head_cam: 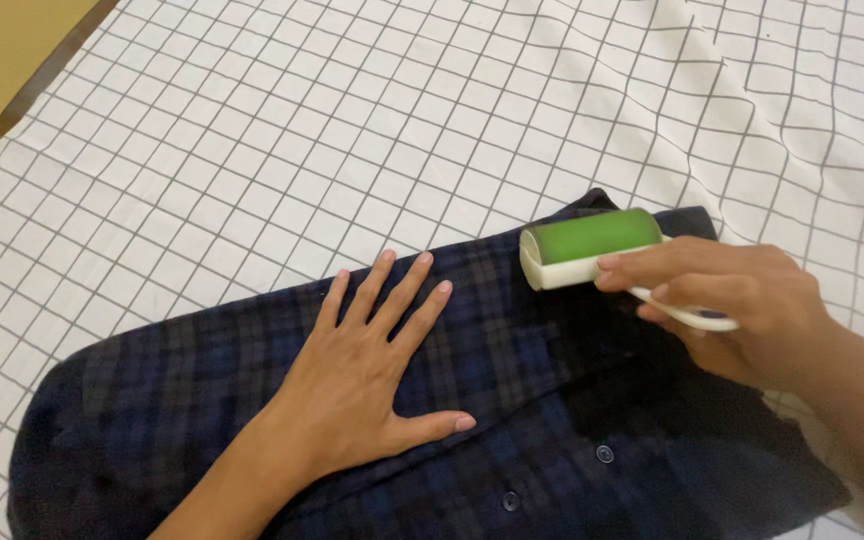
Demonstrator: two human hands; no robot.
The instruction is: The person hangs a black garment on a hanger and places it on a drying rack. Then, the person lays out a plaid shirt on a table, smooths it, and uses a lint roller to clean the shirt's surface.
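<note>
A single view comes from a camera worn on the person's head, looking steeply down and forward over both forearms, which enter from the bottom edge. It sits close: the left hand [367,375] and right hand [742,310] fill the lower half. Beyond the fingertips, the white grid-patterned cloth [352,120] runs to the top edge. Beneath the fingers lies the dark plaid shirt [512,400], cut off at the bottom. No second view shares the scene.

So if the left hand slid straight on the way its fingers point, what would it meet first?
Probably the green lint roller: the left hand, flat on the dark plaid shirt, points up and right, though its line may pass just left of it onto the checked sheet.
</note>
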